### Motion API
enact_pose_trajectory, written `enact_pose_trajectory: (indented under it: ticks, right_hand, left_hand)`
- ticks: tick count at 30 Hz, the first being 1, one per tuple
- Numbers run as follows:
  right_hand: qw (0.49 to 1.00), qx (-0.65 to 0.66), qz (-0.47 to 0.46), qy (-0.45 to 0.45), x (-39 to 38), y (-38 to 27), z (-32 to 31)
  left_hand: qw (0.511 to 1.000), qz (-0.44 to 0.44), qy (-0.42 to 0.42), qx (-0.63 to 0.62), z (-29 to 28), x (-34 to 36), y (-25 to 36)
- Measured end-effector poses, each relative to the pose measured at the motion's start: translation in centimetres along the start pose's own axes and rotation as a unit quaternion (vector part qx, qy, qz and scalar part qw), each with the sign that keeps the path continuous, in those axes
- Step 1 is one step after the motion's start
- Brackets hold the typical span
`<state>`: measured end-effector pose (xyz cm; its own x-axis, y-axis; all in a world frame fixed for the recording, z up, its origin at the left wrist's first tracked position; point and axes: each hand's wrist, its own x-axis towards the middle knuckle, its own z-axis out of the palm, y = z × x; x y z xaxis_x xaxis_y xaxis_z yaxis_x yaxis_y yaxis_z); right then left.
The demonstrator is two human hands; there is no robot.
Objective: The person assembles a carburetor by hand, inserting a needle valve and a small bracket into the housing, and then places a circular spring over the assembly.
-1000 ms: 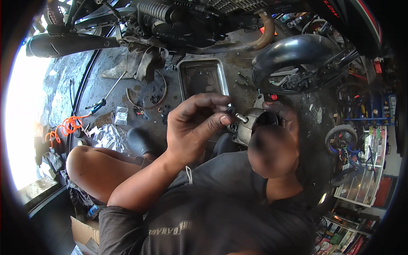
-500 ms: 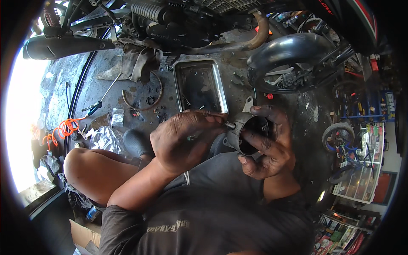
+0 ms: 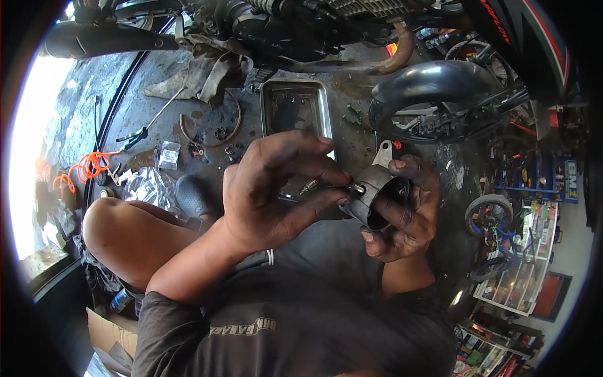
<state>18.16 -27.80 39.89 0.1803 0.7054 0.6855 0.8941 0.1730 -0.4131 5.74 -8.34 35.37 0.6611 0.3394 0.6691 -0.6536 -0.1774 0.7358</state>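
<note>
A hollow, round metal housing [image 3: 362,209] with mounting ears is held in front of my body. My right hand [image 3: 414,217] wraps around it, one finger reaching into its open end and the thumb on the near rim. A short, shiny metal pin [image 3: 358,188] stands at the housing's side. Around the pin's outer end, my left hand [image 3: 267,188] pinches with the thumb and a finger, while its index finger is lifted away. How deep the pin sits in the housing is hidden.
Beyond my hands a metal drip tray [image 3: 326,113] lies on the floor, below a motorcycle engine [image 3: 276,31]. A front wheel [image 3: 433,94] stands at the right. To the left are an air blow gun [image 3: 135,138], an orange coiled hose [image 3: 91,166] and plastic bags [image 3: 151,188].
My left index finger has lifted off the pin and the hand has opened somewhat. The pin now shows close against the housing's side. Both hands and the housing have shifted slightly right.
</note>
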Motion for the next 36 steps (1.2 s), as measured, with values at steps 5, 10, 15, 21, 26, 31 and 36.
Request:
enact_pose_trajectory:
  ticks: [5,10,15,21,26,31,36]
  right_hand:
    - [0.996,-0.07,-0.025,-0.05,0.4,-0.2,-0.5]
    - [0.991,-0.093,-0.035,-0.084,0.7,-0.4,-0.4]
    - [0.993,-0.059,-0.017,-0.1,0.6,-0.5,-0.4]
    - [0.992,-0.042,-0.005,-0.115,0.6,-0.4,-0.3]
    - [0.991,-0.05,-0.008,-0.128,0.9,-0.2,-0.4]
    - [0.993,-0.029,-0.002,-0.116,0.7,0.0,-0.2]
    - [0.992,-0.022,0.0,-0.127,0.8,0.0,-0.2]
  left_hand:
    - [0.986,-0.148,-0.036,-0.071,-1.3,1.4,1.6]
    - [0.981,-0.171,-0.077,-0.046,-2.1,1.8,1.4]
    - [0.982,-0.169,-0.089,0.012,-2.4,2.2,1.9]
    - [0.971,-0.216,-0.106,-0.006,-2.7,2.0,1.7]
    - [0.956,-0.281,-0.08,-0.037,-2.8,1.7,1.9]
    - [0.971,-0.219,-0.096,-0.027,-3.2,1.6,1.3]
    - [0.975,-0.198,-0.095,0.035,-2.9,1.5,1.2]
